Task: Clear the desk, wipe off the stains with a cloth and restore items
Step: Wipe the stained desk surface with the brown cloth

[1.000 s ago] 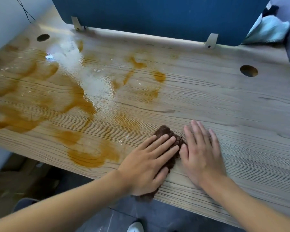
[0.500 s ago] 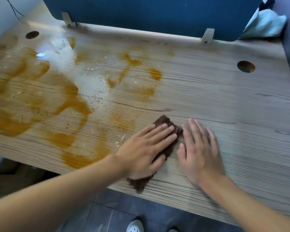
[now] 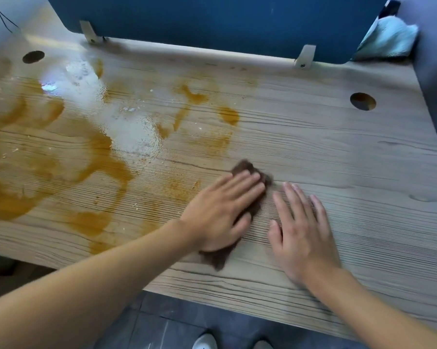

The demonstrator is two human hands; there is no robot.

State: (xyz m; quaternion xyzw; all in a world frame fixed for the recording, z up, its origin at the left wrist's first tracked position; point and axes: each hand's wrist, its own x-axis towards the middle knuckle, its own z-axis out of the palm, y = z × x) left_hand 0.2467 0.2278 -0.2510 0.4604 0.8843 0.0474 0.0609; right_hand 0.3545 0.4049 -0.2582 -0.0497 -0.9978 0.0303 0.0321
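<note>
Head view: my left hand (image 3: 220, 212), fingers straight and together, presses the brown cloth (image 3: 250, 170) at lower centre, now slid clear of my flat, spread right hand (image 3: 300, 230); orange stains (image 3: 104, 159) at left remain unwiped.

Left hand (image 3: 222, 212) on crumpled brown cloth (image 3: 242, 168) near front of wood-grain desk (image 3: 338, 152), right hand (image 3: 300, 233) on desk just right, orange-brown stains (image 3: 104, 159) across left half, blue partition panel (image 3: 212, 18) behind, pale towel (image 3: 388, 39) at far-right corner
</note>
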